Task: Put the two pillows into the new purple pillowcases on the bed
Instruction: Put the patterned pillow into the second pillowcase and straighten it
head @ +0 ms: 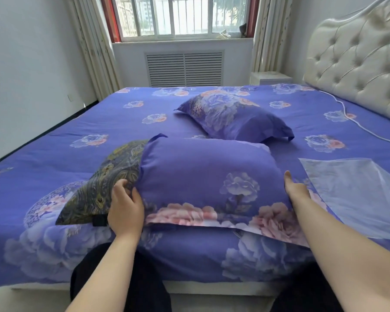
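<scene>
The left hand point(125, 206) pinches the open edge of the purple flowered pillowcase point(207, 176) around the dark paisley pillow point(104, 185), half out. The right hand point(296, 190), fingers straight, presses the closed end. Probably next: push the pillow fully inside. The second pillow point(232, 115) looks finished.

No text, label, brand or number can be read anywhere in this view

Two pillows point(212, 176) point(232, 118); two hands point(125, 208) point(296, 190); one plastic bag point(356, 194).
</scene>
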